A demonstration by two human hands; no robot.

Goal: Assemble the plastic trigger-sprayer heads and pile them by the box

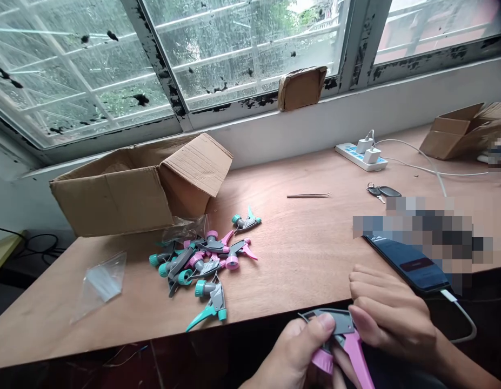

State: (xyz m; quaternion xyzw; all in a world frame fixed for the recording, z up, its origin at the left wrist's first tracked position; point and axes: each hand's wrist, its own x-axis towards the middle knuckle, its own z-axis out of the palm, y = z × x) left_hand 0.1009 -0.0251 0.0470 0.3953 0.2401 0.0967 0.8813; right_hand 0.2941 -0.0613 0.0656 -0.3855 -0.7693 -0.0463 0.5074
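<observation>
Just off the table's front edge, my left hand (301, 343) is closed around a grey and pink spray trigger head (342, 326). Its thumb presses the grey body, with the pink collar below and the pink lever pointing down. My right hand (390, 305) is curled, its thumb against the far end of the same head; whatever its bent fingers may hold is hidden. Several more spray heads, grey with teal or pink parts, lie in a pile (201, 262) on the table to the left. A lone teal one (246, 220) sits just behind the pile.
An opened cardboard box (112, 200) stands behind the pile, with a clear plastic bag (102, 283) to its front left. Tweezers (309, 195), keys (383, 191), a power strip (361, 155) and a plugged-in phone (412, 265) lie on the wooden table (291, 243). Another carton (453, 135) is far right.
</observation>
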